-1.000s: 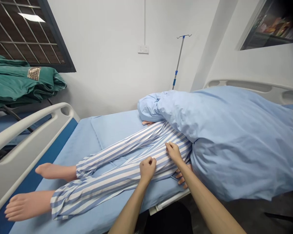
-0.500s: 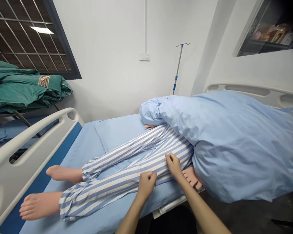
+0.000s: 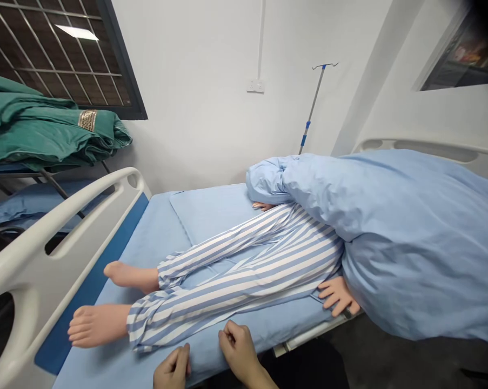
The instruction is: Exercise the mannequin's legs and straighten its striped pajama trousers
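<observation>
Both my hands are curled into loose fists at the near side of the bed. My left hand (image 3: 173, 370) is low at the picture's bottom edge, over the light blue sheet (image 3: 292, 319), with nothing visible in its fingers. Right of it, my right hand (image 3: 240, 351) is closed near the mattress edge; nothing shows in it either. Just beyond them lies a manikin in blue-and-white striped trousers (image 3: 244, 283), its bare foot (image 3: 100, 326) to the left. A light blue quilt (image 3: 414, 227) is heaped over its upper body, leaving a manikin hand (image 3: 338, 294) uncovered.
The white footboard (image 3: 71, 216) rises at the left. Behind it, green folded cloth (image 3: 53, 135) sits on a rack. An IV pole (image 3: 312, 111) stands at the wall, and the headboard (image 3: 430, 147) is at the far right.
My hands have moved down and left, from over the manikin's thighs to the near bed edge, both still closed. The view has shifted left; the manikin's near hand shows more fully.
</observation>
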Motion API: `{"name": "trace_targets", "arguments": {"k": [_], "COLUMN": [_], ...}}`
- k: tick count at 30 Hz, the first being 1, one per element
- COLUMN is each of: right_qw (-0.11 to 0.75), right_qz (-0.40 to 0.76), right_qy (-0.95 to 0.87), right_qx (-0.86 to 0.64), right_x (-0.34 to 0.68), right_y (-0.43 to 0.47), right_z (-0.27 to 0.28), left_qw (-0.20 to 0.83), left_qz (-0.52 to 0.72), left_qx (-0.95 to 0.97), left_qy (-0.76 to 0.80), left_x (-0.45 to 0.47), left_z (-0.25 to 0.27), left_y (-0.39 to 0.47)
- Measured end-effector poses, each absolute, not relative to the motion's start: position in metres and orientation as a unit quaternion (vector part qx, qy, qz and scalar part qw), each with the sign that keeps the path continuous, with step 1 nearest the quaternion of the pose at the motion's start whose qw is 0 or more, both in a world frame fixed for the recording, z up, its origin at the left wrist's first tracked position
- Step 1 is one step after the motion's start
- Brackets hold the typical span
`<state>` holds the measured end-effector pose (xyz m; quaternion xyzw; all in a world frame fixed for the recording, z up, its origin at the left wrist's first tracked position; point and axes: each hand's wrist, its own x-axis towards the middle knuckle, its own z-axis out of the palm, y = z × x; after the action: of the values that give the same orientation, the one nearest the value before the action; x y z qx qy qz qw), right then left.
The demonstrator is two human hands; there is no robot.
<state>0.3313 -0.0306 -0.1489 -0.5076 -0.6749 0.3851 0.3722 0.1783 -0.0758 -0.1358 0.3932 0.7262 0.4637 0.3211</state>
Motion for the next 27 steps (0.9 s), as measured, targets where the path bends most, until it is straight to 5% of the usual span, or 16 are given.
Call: {"name": "trace_targets", "arguments": {"k": [8, 27], "right_qw": [0.380, 0.338], "right_qz": [0.323, 0.316], "right_qy": [-0.663, -0.723], "right_qx": [-0.558, -0.514], "right_x": [0.304, 0.303], "right_y": [-0.026, -0.047], "right_z": [-0.167, -0.145], "left_qw": [0.198, 0.368], "left_qz": [0.395, 0.516], "left_qx": [0.465, 0.367], "left_qy": [0.767, 0.681], "left_x": [0.168, 0.169], "left_z": [-0.163, -0.157], "left_y": [-0.068, -0.121]}}
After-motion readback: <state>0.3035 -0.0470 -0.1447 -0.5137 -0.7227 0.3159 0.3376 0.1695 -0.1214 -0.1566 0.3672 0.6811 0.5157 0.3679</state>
